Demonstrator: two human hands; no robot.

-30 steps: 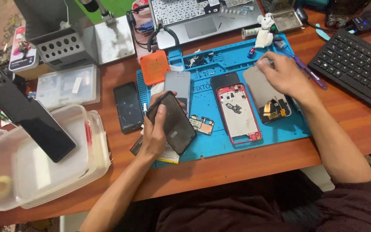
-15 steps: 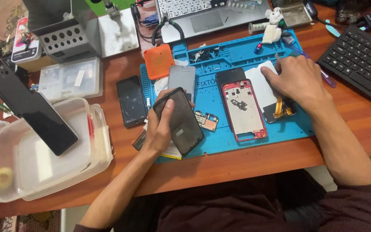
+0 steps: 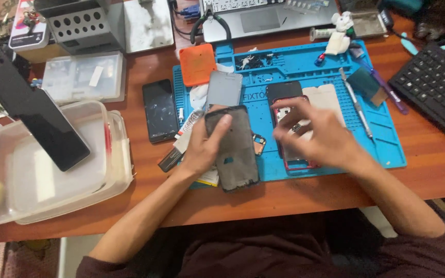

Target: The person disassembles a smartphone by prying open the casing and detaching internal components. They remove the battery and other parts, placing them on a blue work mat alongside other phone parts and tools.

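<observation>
Reddish wood tabletop (image 3: 428, 170) fills my view, with a blue repair mat (image 3: 382, 144) spread across its middle. My left hand (image 3: 202, 149) grips a dark phone frame (image 3: 233, 149) by its left edge, thumb lying across the upper face and fingers (image 3: 222, 123) curled round it, the frame tilted over the near edge of the mat. My right hand (image 3: 318, 136) is blurred above a red-rimmed opened phone (image 3: 292, 163) on the mat; the fingers are spread, and I cannot tell whether they hold anything.

Just past the frame lies a grey back cover (image 3: 224, 90), and beside that an orange square pad (image 3: 197, 64). A black phone (image 3: 160, 110) lies flat on the wood left of the mat. Farther left, a clear plastic tub (image 3: 114, 170) has another dark phone (image 3: 32, 108) propped slantwise across it. Tweezers (image 3: 355, 103) lie on the right part of the mat. A black keyboard (image 3: 433, 87) sits at the far right, and a laptop (image 3: 269, 18) stands at the back edge.
</observation>
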